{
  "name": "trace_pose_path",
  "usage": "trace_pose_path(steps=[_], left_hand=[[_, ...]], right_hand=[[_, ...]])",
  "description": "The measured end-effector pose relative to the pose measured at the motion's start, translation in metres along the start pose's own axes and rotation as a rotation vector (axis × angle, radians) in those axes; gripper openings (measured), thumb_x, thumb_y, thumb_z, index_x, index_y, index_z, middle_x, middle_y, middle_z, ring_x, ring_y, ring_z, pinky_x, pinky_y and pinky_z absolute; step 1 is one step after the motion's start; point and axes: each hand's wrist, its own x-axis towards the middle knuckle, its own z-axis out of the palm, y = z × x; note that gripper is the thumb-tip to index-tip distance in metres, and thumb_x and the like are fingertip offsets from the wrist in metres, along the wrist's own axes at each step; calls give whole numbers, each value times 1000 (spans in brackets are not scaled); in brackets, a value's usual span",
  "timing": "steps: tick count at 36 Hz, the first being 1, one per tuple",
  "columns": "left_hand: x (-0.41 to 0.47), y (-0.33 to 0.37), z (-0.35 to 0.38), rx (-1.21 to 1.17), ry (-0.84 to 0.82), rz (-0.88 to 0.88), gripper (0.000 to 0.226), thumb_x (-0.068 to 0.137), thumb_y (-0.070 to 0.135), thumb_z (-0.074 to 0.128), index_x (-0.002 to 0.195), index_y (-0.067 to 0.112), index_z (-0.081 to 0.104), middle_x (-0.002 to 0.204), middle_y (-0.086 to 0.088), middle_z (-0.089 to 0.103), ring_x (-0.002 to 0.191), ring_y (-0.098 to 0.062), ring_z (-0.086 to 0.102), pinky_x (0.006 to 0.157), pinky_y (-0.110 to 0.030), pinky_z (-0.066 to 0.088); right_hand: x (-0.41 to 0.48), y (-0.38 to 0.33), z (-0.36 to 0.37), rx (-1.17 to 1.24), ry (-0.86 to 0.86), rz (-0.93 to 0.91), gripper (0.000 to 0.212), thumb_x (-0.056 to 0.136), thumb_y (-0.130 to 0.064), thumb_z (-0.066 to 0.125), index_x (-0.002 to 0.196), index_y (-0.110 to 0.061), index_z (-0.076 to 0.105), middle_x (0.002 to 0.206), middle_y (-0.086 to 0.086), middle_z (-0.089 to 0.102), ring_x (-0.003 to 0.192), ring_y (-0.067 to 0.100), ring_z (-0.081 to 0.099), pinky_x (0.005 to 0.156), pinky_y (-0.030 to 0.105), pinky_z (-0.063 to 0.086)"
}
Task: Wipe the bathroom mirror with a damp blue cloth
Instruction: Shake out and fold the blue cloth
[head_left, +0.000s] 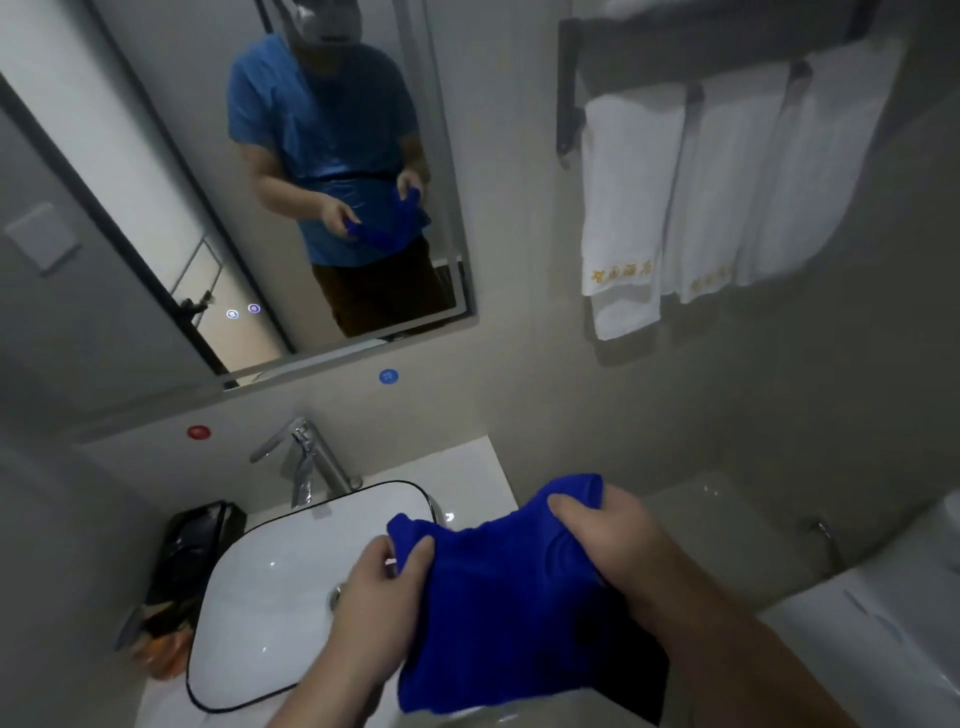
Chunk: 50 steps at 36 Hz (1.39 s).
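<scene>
Left hand (374, 587) and right hand (613, 540) both grasp the blue cloth (498, 597) above the counter (467, 467).
Left thumb and fingers pinch the cloth's left corner over the white basin (260, 582); the right hand clutches its upper right part near the counter's right edge, the rest hanging between them. A chrome tap (311, 462) stands at the counter's back edge, and the mirror (291, 208) hangs on the wall above, well apart from the cloth.

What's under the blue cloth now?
The blue cloth, held by left hand and right hand, hangs above the sink rim and counter; what lies directly beneath is hidden.
</scene>
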Motion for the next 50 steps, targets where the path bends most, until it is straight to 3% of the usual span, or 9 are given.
trace_pose_path(steps=[5,10,16,19,22,30,39,44,50], left_hand=[[7,1,21,-156,-96,31,38,107,53,50,100,20,67,85,-3,79,84,-16,75,78,-28,56],[44,-30,18,-151,-190,-53,34,100,56,60,120,29,69,99,5,81,94,-13,76,78,-27,55],[77,-54,6,-57,-209,-76,35,104,33,67,136,19,65,111,6,73,100,-11,69,87,-29,51],[89,-45,6,-216,-249,-114,26,103,30,69,128,24,66,111,6,76,101,-12,71,78,-21,52],[104,-36,7,-307,-251,-149,22,101,33,70,122,29,69,115,4,79,107,-17,74,90,-29,58],[167,-48,29,-85,-93,-218,6,103,27,67,107,32,69,113,1,78,102,-16,73,102,-44,57],[240,3,67,-62,12,-281,11,105,19,60,109,25,69,101,-2,80,92,-23,77,85,-43,64],[301,35,74,23,69,-195,38,106,28,59,143,19,58,120,1,74,96,-18,72,72,-30,57],[347,8,89,119,78,-289,78,89,41,48,163,19,35,136,-15,69,120,-34,68,107,-48,55]], right_hand=[[-18,-28,73,-174,-172,-51,28,100,-46,58,97,-19,68,99,4,74,88,17,69,80,35,56],[7,-20,97,-73,-364,250,23,103,-22,57,110,-9,76,96,9,80,85,26,76,80,37,64],[41,18,79,-325,-134,64,17,105,-37,60,121,-38,63,116,-10,69,92,-1,65,71,11,52],[83,64,86,-194,-300,413,78,78,-82,72,136,-33,55,138,-1,61,119,17,62,92,32,55],[118,90,90,179,-384,562,106,57,-72,93,142,-18,58,145,13,62,132,36,60,114,56,47],[167,63,78,73,-400,390,62,82,-56,86,133,-24,69,123,-2,78,110,22,76,105,44,56],[259,26,72,-85,-420,277,44,93,-54,74,129,-28,66,121,-5,74,109,16,72,102,41,58],[329,-6,80,-73,-479,286,40,97,-59,66,119,-26,74,108,1,82,98,23,79,90,43,64],[435,49,98,-426,-433,174,35,79,-49,49,95,-24,67,99,5,76,87,23,73,97,51,59]])
